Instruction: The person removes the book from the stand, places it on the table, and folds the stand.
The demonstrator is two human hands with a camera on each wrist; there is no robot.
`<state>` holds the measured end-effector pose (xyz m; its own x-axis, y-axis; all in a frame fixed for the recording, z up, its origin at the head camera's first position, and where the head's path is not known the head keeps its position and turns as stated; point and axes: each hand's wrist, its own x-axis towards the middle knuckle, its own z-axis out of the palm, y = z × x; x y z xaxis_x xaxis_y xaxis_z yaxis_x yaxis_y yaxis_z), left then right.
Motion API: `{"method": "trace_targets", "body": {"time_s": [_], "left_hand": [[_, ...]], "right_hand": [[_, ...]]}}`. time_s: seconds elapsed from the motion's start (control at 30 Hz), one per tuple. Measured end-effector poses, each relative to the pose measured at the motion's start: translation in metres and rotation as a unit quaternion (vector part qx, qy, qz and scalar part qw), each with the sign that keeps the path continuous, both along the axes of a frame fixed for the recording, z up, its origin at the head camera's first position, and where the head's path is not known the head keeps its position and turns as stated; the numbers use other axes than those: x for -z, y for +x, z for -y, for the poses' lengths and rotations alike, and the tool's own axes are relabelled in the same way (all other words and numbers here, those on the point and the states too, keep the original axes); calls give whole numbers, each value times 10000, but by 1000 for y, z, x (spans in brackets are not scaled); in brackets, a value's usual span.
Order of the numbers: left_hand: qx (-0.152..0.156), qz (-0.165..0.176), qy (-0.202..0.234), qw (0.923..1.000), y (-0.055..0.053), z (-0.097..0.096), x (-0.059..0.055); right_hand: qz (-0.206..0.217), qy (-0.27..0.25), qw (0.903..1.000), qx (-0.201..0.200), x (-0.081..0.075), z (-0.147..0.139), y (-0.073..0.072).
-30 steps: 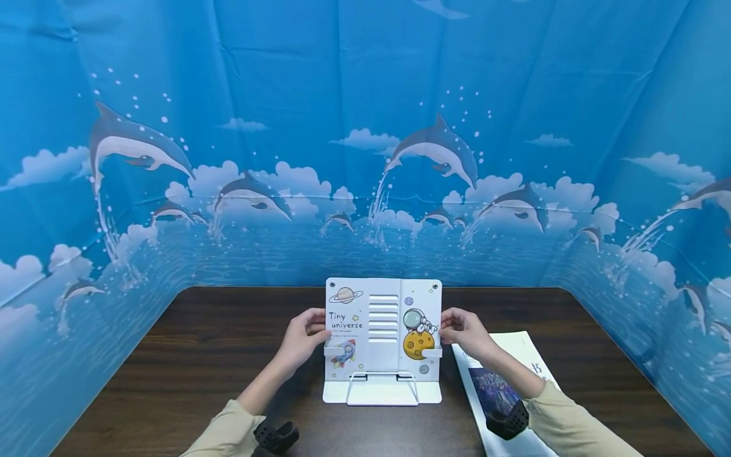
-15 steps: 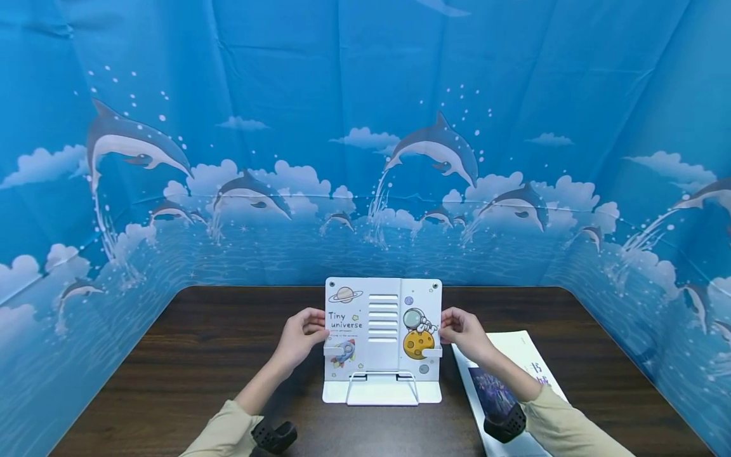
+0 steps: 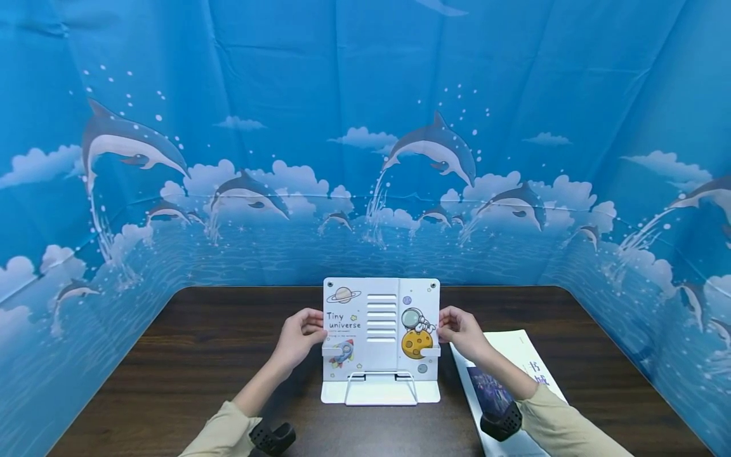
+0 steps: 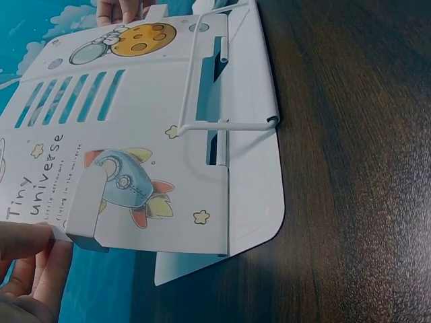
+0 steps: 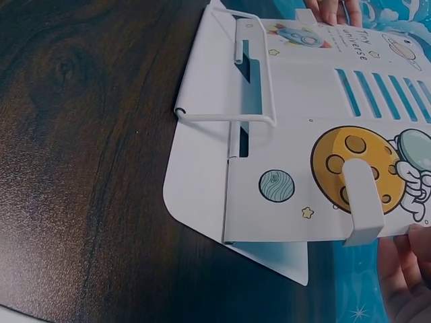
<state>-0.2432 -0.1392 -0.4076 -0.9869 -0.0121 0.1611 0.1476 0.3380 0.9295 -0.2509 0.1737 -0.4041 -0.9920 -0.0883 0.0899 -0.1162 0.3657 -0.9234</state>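
A white metal book stand (image 3: 381, 355) with space drawings and the words "Tiny universe" stands upright on the dark wooden table. Its slotted back panel rises from a flat base, and a white wire bar (image 4: 229, 126) juts out at the front. Two page clips sit on the panel, the left clip (image 4: 86, 208) over the rocket and the right clip (image 5: 363, 202) over the yellow moon. My left hand (image 3: 297, 336) pinches the panel's left edge between thumb and fingers. On the opposite edge, my right hand (image 3: 461, 331) pinches the panel at about the same height.
A book (image 3: 508, 393) with a pale cover and a dark purple picture lies on the table (image 3: 188, 374) at the right, partly under my right forearm. Behind the table hangs a blue dolphin-print curtain (image 3: 274, 127).
The whole head view has shifted very slightly. Both hands keep their hold on the stand's edges, and the stand keeps its place and angle.
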Motion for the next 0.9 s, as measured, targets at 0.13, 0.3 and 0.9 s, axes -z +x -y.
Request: {"method": "trace_targets", "body": {"time_s": [0.13,0.3,0.9], "left_hand": [[-21,5,-29,10000,4,-1,-2],[-35,60,-31,10000,9,-2,-3],[-25,160,470,9988,36,-7,-1]], "right_hand": [[-45,-33,10000,-33,-1,1,-1],[-28,-24,10000,21,-1,2,-5],[-215,-36,9998,-25,3,3,-20]]}}
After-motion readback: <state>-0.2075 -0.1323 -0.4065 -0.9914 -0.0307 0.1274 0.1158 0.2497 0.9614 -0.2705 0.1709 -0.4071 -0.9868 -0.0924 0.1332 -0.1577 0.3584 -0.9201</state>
